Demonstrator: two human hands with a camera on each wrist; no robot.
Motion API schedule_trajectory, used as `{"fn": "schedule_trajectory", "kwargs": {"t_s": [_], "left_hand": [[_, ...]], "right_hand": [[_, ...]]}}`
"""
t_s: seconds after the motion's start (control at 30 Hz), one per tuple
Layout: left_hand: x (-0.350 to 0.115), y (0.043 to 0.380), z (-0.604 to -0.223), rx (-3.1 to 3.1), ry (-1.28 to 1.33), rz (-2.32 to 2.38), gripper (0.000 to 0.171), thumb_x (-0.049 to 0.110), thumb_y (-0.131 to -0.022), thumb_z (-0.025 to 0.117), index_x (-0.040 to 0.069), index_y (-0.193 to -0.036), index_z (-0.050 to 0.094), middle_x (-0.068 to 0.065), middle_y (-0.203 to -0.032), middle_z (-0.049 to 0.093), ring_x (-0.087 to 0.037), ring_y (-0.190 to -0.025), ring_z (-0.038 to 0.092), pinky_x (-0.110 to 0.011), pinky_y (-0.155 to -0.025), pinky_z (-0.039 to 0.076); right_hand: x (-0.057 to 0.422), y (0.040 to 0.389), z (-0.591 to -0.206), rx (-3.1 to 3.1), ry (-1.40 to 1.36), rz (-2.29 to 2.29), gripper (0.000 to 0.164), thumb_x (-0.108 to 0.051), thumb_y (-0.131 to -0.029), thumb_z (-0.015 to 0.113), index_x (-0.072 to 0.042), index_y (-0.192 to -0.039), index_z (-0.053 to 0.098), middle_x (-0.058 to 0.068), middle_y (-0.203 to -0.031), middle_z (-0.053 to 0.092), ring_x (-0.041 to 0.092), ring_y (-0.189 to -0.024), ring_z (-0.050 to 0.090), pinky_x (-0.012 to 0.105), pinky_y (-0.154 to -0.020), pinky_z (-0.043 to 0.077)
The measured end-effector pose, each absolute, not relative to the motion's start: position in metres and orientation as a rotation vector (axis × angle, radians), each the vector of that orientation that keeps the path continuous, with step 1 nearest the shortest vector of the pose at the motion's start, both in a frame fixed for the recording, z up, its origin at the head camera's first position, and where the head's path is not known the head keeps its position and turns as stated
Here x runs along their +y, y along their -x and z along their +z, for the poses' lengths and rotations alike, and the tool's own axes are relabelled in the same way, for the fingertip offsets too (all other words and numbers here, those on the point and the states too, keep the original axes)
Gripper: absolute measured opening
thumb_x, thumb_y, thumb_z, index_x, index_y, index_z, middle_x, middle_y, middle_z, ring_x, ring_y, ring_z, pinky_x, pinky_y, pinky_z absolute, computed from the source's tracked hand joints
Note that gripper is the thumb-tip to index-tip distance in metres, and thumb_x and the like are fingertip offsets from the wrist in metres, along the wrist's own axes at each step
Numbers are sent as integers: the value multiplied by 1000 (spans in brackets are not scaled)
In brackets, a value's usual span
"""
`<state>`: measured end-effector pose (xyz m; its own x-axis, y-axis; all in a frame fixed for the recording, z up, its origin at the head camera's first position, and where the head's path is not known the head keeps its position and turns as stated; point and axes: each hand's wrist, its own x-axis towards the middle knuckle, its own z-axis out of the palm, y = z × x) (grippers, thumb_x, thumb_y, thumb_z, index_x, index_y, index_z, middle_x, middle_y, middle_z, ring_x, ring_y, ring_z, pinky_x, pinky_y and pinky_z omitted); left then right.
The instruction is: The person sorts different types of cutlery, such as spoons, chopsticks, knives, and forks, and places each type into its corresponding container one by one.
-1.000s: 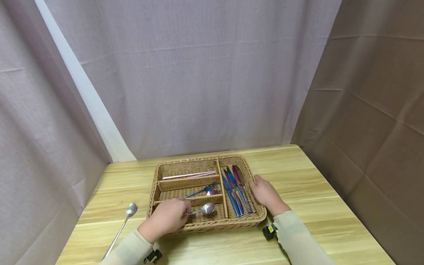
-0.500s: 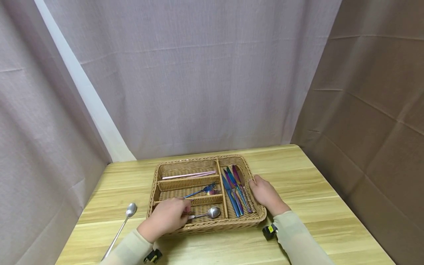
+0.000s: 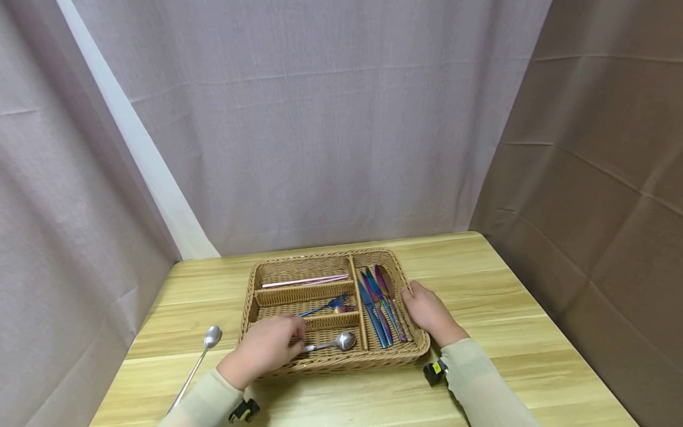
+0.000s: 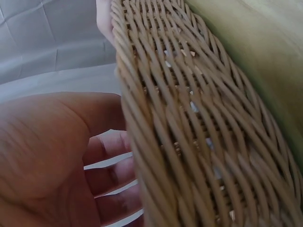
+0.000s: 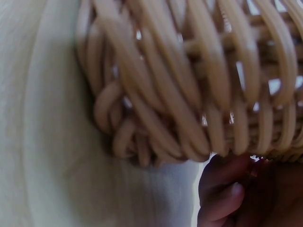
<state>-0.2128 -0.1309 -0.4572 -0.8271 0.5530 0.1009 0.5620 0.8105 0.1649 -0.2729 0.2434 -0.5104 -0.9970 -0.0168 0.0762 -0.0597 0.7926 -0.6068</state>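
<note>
A wicker cutlery basket [image 3: 360, 359] with divided compartments stands on the table. My left hand [image 3: 269, 345] is over its front left compartment, fingers loosely bent and apart in the left wrist view; their tips are hidden behind the basket wall [image 4: 189, 118]. By those fingertips a silver spoon [image 3: 345, 340] lies in the front compartment, its handle end partly covered by the hand. At the basket's right side my right hand [image 3: 428, 311] grips the rim. In the right wrist view bent fingers [image 5: 222, 203] show against the wicker.
Another long silver spoon [image 3: 211, 338] lies on the wooden table [image 3: 512, 332], left of the basket. Inside are pink chopsticks [image 3: 304, 281] at the back, forks [image 3: 336, 303] in the middle, and several knives [image 3: 380, 308] at right. Grey curtains [image 3: 331, 130] surround the table.
The silver spoon has gone from my left fingers down into the front compartment, shifting slightly right. My left hand has loosened and drawn back a little to the left. My right hand stays put.
</note>
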Motion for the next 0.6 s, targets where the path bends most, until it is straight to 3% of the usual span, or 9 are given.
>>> {"fn": "schedule_trajectory", "kwargs": {"t_s": [0.07, 0.3, 0.6], "left_hand": [[-133, 212, -455, -2934, 889, -298, 10, 31, -81, 71, 24, -88, 67, 10, -85, 67, -6, -66, 54, -30, -57, 50], [-147, 212, -445, -2887, 762, -369, 14, 31, -83, 70, 25, -96, 71, 10, -88, 71, -7, -73, 59, -33, -61, 52], [-167, 211, -431, -2895, 614, -437, 35, 46, -88, 66, 19, -110, 72, 5, -88, 70, -6, -69, 57, -32, -59, 51]], "right_hand": [[243, 273, -510, -2902, -57, 986, 42, -39, -104, 34, -5, -117, 54, 27, -117, 64, 43, -109, 57, 63, -93, 46], [242, 273, -511, -2913, -61, 988, 46, -39, -104, 33, -3, -124, 53, 29, -123, 62, 44, -113, 55, 63, -96, 45], [243, 274, -511, -2910, -66, 975, 47, -38, -104, 33, -1, -127, 51, 31, -126, 60, 46, -114, 54, 64, -97, 43]]}}
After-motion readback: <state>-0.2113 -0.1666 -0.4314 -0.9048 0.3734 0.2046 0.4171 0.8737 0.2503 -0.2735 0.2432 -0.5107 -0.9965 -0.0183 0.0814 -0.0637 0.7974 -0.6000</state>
